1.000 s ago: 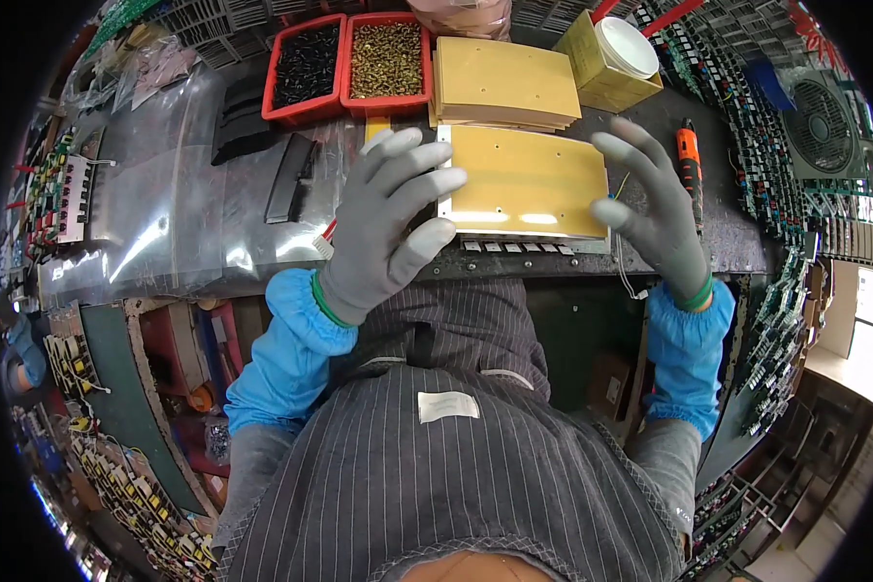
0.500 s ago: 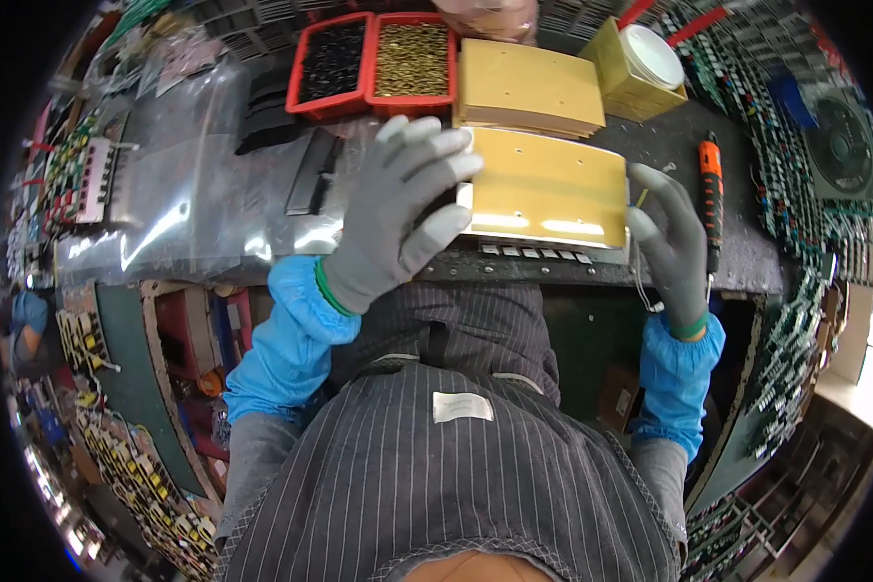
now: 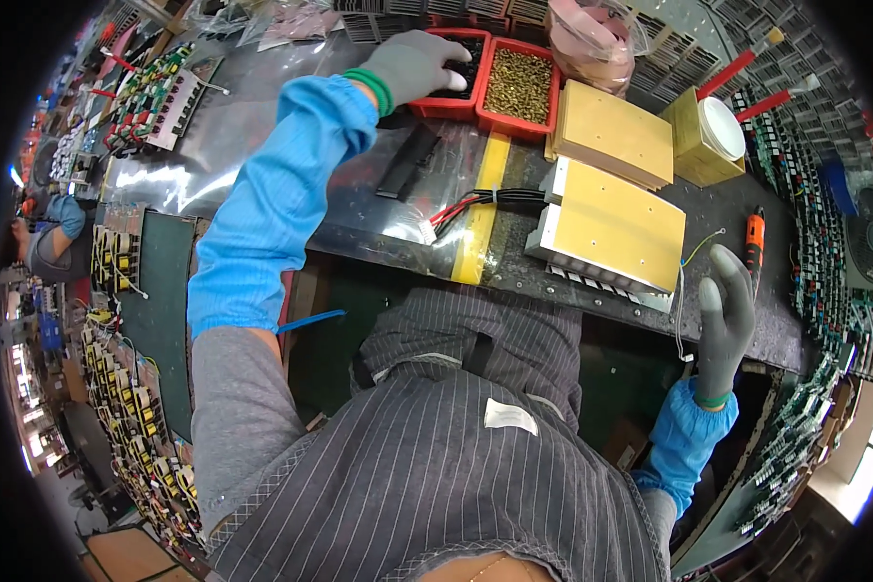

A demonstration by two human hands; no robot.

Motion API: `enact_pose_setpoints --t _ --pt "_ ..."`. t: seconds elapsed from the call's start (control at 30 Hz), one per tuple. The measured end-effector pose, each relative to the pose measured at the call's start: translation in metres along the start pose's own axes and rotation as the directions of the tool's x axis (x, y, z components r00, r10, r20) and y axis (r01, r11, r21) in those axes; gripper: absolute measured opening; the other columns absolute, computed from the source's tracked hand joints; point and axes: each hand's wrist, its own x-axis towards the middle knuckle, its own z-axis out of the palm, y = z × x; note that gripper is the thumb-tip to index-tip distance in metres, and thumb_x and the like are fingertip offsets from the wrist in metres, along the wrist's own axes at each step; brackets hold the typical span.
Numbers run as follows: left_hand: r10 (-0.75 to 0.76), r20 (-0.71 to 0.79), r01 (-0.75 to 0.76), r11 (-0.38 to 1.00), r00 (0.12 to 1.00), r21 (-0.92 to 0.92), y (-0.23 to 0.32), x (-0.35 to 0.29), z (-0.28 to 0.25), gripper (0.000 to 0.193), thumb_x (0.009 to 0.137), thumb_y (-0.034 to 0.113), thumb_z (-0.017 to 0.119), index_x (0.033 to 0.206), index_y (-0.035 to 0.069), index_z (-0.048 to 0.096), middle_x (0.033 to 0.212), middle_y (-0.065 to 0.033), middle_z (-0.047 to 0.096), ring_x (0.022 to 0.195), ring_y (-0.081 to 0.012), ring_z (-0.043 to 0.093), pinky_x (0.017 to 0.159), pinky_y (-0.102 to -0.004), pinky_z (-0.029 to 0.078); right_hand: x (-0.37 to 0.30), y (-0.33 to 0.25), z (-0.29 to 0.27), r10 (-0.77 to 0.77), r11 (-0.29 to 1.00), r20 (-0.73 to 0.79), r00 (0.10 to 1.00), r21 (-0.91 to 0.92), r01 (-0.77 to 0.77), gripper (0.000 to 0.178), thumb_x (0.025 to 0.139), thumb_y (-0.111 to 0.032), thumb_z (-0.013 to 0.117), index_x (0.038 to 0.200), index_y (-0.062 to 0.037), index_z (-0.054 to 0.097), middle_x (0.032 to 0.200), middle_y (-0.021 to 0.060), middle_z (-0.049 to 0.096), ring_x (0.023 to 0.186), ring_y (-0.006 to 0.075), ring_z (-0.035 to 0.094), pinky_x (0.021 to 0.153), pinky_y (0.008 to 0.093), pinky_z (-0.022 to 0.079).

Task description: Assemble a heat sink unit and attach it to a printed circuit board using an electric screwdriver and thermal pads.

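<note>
Left hand (image 3: 412,68): reaching over the red tray (image 3: 443,110) of small black pieces (image 3: 470,70), fingers bent down, thumb and finger parted; I cannot tell whether I have hold of a piece.
Right hand (image 3: 726,325): half open with fingers raised, nothing in it that I can see, just beside the panel's right end.
Yellow panel (image 3: 616,223): lying atop a silver-sided casing (image 3: 561,254) near the front edge of the bench (image 3: 747,310), touched by neither hand.
Just changed: my left hand was at the panel's left end half a second ago; now it is over at the tray.
Bearing on the work: attention seems to have passed from the panel to the small black pieces.
</note>
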Motion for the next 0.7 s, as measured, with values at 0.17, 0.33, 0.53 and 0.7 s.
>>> enact_pose_setpoints --t 0.17,0.33,0.53,0.7 --pt "0.004 -0.037 0.000 0.993 0.999 0.116 0.005 0.005 0.017 0.040 0.087 0.038 0.069 0.123 0.020 0.067 0.111 -0.0108 0.071 0.102 -0.0303 0.067 0.089 -0.0418 0.053 -0.004 0.002 -0.003 -0.008 1.000 -0.003 1.000 0.012 0.008 0.033 0.092 -0.010 0.062 0.122 0.0033 0.062 0.128 0.0152 0.059 0.121 0.0246 0.056 0.105 0.0352 0.041" --pt "-0.057 -0.081 0.066 0.993 0.995 0.102 0.003 0.005 0.019 0.030 0.090 0.035 0.066 0.115 0.019 0.071 0.106 -0.0087 0.072 0.099 -0.0307 0.068 0.088 -0.0447 0.053 -0.002 0.005 -0.003 -0.005 1.000 -0.007 1.000 0.020 0.005 0.032 0.092 -0.007 0.061 0.122 0.0035 0.062 0.127 0.0148 0.060 0.120 0.0234 0.056 0.104 0.0337 0.041" --pt "-0.280 0.023 0.213 0.675 0.960 -0.707 -0.010 -0.002 0.003 0.030 0.097 0.017 0.058 0.123 0.007 0.068 0.094 -0.0046 0.071 0.079 -0.0091 0.063 0.070 -0.0214 0.055 0.001 0.003 -0.004 -0.025 1.000 -0.011 1.000 0.011 0.025 0.032 0.091 -0.006 0.061 0.122 0.0033 0.063 0.127 0.0141 0.060 0.119 0.0230 0.056 0.103 0.0335 0.042" --pt "-0.265 0.185 0.268 0.324 0.946 -0.908 -0.031 -0.006 0.017 0.036 0.100 0.025 0.058 0.130 0.005 0.063 0.105 -0.0042 0.070 0.083 -0.0074 0.065 0.066 -0.0175 0.055 0.002 0.007 -0.002 -0.022 1.000 -0.019 1.000 0.014 0.022 0.032 0.091 -0.007 0.061 0.122 0.0027 0.063 0.127 0.0142 0.060 0.118 0.0227 0.057 0.102 0.0336 0.042"
